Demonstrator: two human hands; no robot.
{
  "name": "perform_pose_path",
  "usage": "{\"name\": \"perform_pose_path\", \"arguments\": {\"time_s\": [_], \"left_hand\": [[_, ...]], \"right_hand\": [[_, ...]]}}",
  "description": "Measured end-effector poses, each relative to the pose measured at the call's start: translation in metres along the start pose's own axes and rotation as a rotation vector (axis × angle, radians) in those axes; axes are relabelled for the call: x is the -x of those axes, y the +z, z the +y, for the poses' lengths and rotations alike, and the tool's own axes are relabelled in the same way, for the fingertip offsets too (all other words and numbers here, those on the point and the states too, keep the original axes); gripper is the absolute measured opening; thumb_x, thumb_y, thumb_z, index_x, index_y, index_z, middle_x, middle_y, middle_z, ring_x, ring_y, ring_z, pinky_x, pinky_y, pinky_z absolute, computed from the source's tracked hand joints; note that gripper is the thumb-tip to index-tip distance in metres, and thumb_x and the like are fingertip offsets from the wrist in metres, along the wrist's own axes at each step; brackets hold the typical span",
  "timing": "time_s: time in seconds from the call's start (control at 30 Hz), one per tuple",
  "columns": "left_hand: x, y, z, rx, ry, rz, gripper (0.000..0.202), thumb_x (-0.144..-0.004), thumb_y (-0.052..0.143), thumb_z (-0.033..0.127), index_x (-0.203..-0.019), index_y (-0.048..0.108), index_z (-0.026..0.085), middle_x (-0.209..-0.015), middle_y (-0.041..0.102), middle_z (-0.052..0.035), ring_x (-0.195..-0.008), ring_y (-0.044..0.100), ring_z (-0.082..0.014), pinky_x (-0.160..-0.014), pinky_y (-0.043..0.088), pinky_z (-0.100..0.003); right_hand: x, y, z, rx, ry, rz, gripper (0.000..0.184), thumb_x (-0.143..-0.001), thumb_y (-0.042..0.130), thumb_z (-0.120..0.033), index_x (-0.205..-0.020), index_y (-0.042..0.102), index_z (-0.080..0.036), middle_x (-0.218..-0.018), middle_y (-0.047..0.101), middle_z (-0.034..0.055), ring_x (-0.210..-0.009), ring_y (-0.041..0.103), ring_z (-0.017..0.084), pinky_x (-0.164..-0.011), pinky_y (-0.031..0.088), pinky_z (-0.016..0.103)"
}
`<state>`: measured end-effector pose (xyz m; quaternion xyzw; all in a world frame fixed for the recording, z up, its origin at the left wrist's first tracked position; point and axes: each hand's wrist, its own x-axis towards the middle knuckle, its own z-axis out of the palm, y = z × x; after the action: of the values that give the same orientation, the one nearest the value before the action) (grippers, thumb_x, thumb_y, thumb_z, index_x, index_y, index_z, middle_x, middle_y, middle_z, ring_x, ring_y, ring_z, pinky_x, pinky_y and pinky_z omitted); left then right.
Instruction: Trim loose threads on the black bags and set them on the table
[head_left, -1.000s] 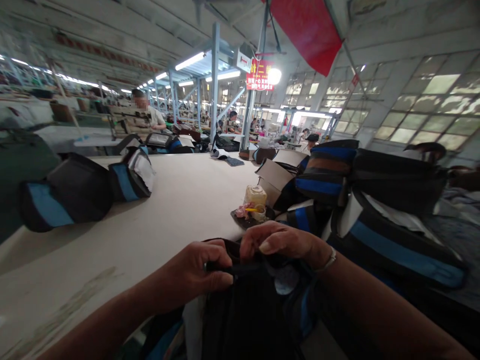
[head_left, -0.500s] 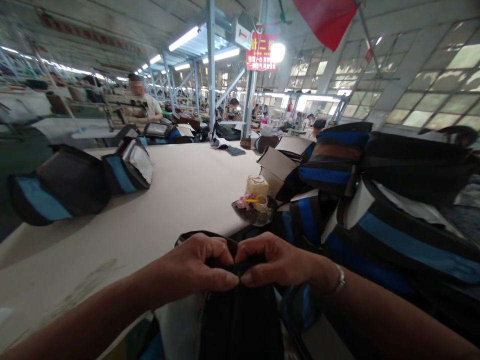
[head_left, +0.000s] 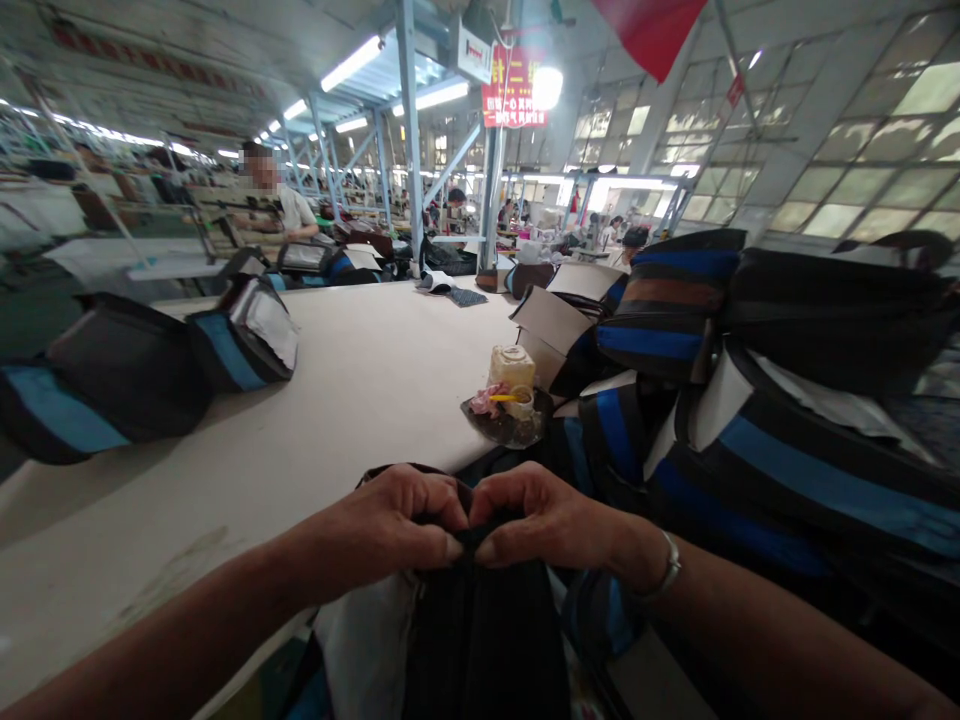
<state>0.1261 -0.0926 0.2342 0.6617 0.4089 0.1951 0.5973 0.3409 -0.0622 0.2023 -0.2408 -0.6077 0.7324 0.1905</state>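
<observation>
Left hand (head_left: 401,520), right hand (head_left: 540,515) pinch black fabric (head_left: 487,640), 6 o'clock | pinched edge hidden | red sign (head_left: 514,90), 12 o'clock: "二" readable

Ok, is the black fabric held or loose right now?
Held: the left hand and right hand, close together, pinch the black fabric near its top.

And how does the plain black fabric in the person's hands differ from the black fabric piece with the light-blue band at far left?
The plain black fabric is pinched by the left hand and right hand; the black fabric piece with the light-blue band lies on the whitish table, no hand on it. Below the hands, the held fabric looks all black, while the other shows a broad light-blue band. Both are dark overall.
</observation>
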Motion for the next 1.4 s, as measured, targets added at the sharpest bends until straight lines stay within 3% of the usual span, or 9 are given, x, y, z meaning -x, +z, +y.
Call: {"name": "perform_pose_path", "arguments": {"time_s": [0.23,0.4,0.53,0.73,0.9,1.07,1.2,1.3,1.4], "left_hand": [[-0.003,0.002,-0.002,-0.121,-0.035,0.094,0.032,-0.075,0.073,0.043,-0.068,0.059,0.015,-0.072,0.051,0.0024,-0.065,0.043,-0.0132,-0.057,0.033,-0.026],[-0.007,0.001,-0.003,-0.197,-0.054,0.095,0.010,-0.073,0.063,0.024,-0.068,0.063,0.016,-0.075,0.053,0.0028,-0.066,0.047,-0.0132,-0.057,0.034,-0.026],[-0.006,0.000,0.000,-0.297,0.050,0.108,0.013,-0.075,0.058,0.018,-0.069,0.069,0.016,-0.077,0.057,0.0022,-0.072,0.054,-0.0147,-0.062,0.038,-0.026],[-0.003,0.009,0.000,-0.325,0.128,0.184,0.016,-0.076,0.055,0.012,-0.069,0.070,0.016,-0.078,0.059,0.0022,-0.072,0.057,-0.0132,-0.062,0.040,-0.023],[0.000,0.015,-0.009,-0.355,0.183,0.243,0.018,-0.077,0.055,0.012,-0.068,0.070,0.014,-0.078,0.060,0.0007,-0.072,0.057,-0.0132,-0.064,0.040,-0.023],[0.003,0.004,-0.006,-0.208,0.089,0.093,0.023,-0.088,0.055,0.026,-0.074,0.069,0.015,-0.080,0.059,0.0009,-0.076,0.053,-0.0149,-0.070,0.040,-0.025],[-0.001,-0.001,-0.008,-0.110,0.025,-0.103,0.043,-0.098,0.047,0.049,-0.073,0.058,0.016,-0.073,0.047,0.0028,-0.068,0.040,-0.0133,-0.064,0.035,-0.026],[0.001,0.002,-0.009,-0.145,0.024,-0.183,0.047,-0.094,0.057,0.052,-0.065,0.046,0.017,-0.071,0.039,0.0044,-0.064,0.032,-0.0118,-0.056,0.029,-0.025],[0.010,0.008,-0.001,-0.245,0.076,-0.142,0.039,-0.095,0.057,0.045,-0.070,0.057,0.016,-0.077,0.047,0.0029,-0.070,0.043,-0.0126,-0.062,0.035,-0.024]], "right_hand": [[-0.004,-0.001,0.006,-0.055,-0.003,0.034,0.021,-0.064,0.076,-0.022,-0.080,0.069,-0.011,-0.069,0.057,-0.0021,-0.061,0.043,0.008,-0.057,0.030,0.022],[-0.006,0.001,0.006,-0.042,0.009,0.090,0.015,-0.061,0.072,-0.020,-0.072,0.066,-0.012,-0.062,0.053,-0.0041,-0.057,0.038,0.008,-0.054,0.026,0.023],[-0.002,0.004,0.006,0.025,0.016,0.162,0.013,-0.063,0.069,-0.020,-0.072,0.063,-0.013,-0.057,0.048,-0.0060,-0.054,0.035,0.007,-0.051,0.024,0.023],[0.003,0.009,0.001,0.273,-0.108,0.234,0.022,-0.073,0.073,-0.029,-0.083,0.062,-0.013,-0.069,0.054,-0.0031,-0.061,0.041,0.009,-0.054,0.032,0.022],[0.002,0.010,0.010,0.737,-0.373,0.329,0.008,-0.070,0.061,-0.009,-0.075,0.059,-0.015,-0.066,0.054,-0.0036,-0.059,0.046,0.008,-0.055,0.033,0.021],[0.011,0.012,0.012,1.191,-0.762,0.250,0.007,-0.079,0.052,-0.010,-0.082,0.057,-0.014,-0.074,0.055,0.0011,-0.061,0.044,0.012,-0.057,0.032,0.027],[0.024,0.023,0.001,1.545,-0.859,0.163,0.022,-0.093,0.044,-0.012,-0.074,0.055,-0.016,-0.066,0.051,0.0003,-0.058,0.037,0.013,-0.061,0.031,0.032],[0.033,0.032,-0.003,1.587,-0.853,0.116,0.024,-0.094,0.043,-0.012,-0.075,0.058,-0.015,-0.065,0.053,0.0014,-0.059,0.040,0.014,-0.064,0.033,0.033],[0.043,0.034,-0.005,1.376,-0.813,0.118,0.016,-0.091,0.046,-0.016,-0.090,0.062,-0.014,-0.074,0.061,0.0051,-0.066,0.049,0.015,-0.070,0.039,0.034]]}}
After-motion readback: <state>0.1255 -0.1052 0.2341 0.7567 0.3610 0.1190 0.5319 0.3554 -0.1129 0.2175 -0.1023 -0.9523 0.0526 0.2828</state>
